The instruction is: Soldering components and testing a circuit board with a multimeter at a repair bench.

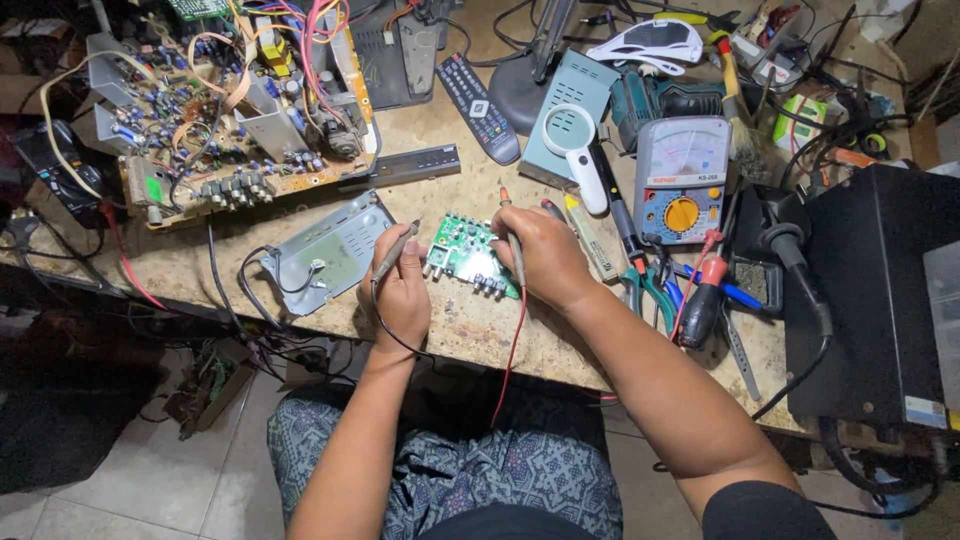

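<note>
Two hands probing a small green circuit board on a cluttered table.

The worn table [470, 330] carries a big wired circuit board [230, 110] at the far left, a black box [870, 290] on the right, and an analogue multimeter [682, 180] beside a white magnifying glass [575, 150]. Near the front edge lies the small green circuit board [465, 255], just right of a grey metal plate [325, 255]. The left hand [398, 295] is closed around a black-leaded probe [395, 250]; the right hand [545, 255] grips a red-leaded probe [512, 240] at the board.
</note>
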